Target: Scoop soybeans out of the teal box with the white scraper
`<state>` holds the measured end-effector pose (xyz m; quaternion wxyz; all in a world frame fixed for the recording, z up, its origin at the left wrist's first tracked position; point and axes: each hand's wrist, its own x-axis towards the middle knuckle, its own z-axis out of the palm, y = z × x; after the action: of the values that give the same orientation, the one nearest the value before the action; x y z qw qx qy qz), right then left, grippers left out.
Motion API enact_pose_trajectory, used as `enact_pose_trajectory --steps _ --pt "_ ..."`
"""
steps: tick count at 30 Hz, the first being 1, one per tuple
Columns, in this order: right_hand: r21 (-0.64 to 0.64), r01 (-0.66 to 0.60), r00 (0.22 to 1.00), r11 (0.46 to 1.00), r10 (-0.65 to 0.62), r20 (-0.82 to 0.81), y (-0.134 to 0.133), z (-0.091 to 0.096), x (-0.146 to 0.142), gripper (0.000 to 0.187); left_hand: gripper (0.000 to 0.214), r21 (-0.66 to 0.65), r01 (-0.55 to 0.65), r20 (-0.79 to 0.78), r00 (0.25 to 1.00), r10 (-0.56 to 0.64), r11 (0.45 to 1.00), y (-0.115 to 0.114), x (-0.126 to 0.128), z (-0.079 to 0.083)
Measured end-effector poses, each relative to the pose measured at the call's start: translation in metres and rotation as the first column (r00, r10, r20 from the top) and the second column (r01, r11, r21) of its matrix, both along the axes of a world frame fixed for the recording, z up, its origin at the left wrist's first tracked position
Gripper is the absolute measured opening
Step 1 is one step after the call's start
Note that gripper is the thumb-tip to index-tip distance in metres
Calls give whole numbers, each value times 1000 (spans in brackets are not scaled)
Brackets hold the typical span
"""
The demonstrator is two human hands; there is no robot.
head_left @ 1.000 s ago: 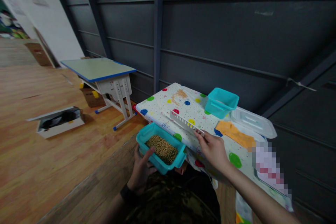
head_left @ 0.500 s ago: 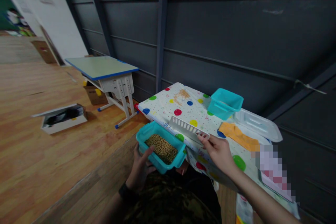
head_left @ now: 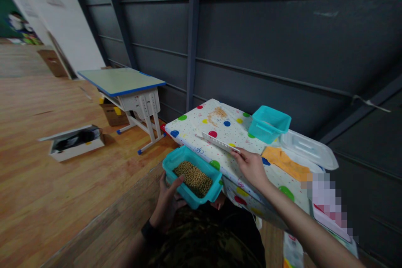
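Observation:
My left hand point(head_left: 168, 198) grips the near left side of a teal plastic container point(head_left: 188, 199), held at the table's front edge. Round greenish-tan dried beans point(head_left: 194, 179) lie in it. In my right hand point(head_left: 252, 168) is one end of a flat white slotted plastic strip point(head_left: 217, 140), pinched between fingers and thumb. The strip is just above or on the dotted tablecloth point(head_left: 188, 127); I cannot tell if it touches. Beyond it, a small spread of pale tan bits point(head_left: 220, 113) lies on the cloth.
A second teal container point(head_left: 266, 132) stands at the table's back, beside a clear lid point(head_left: 309, 149) and an orange cloth point(head_left: 285, 162). A blurred-out item point(head_left: 328, 201) lies at the right. Left are a desk point(head_left: 122, 80) and an open white box point(head_left: 77, 144) on the floor.
My right hand has moved the slotted strip away from me and slightly left, farther over the cloth, and turned it more edge-on. My left hand and its container stay nearly still.

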<state>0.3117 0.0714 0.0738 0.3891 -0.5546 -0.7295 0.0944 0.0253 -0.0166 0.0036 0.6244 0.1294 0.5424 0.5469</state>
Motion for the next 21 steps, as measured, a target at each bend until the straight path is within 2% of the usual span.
enact_pose_trajectory --steps 5,8,10,13,17,21 --pt "-27 -90 991 996 87 -99 -41 -1 11 36 114 41 -9 39 999 8 999 -2 0 2" --pt "-58 -109 983 992 99 -153 -42 0 16 39 117 45 -12 48 999 10 999 -2 1 2" --pt "-42 -58 985 997 50 -164 -28 1 22 44 118 42 -8 34 999 7 999 -1 1 2" --pt "16 48 987 999 -45 -152 8 3 31 52 116 35 -7 4 1000 7 999 -1 1 2" --pt "63 129 985 990 -121 -125 54 4 34 50 119 25 -15 1 1000 15 1000 0 1 3" --pt "27 130 990 991 -128 -53 66 1 29 51 114 24 5 -5 1000 -5 1000 0 1 2"
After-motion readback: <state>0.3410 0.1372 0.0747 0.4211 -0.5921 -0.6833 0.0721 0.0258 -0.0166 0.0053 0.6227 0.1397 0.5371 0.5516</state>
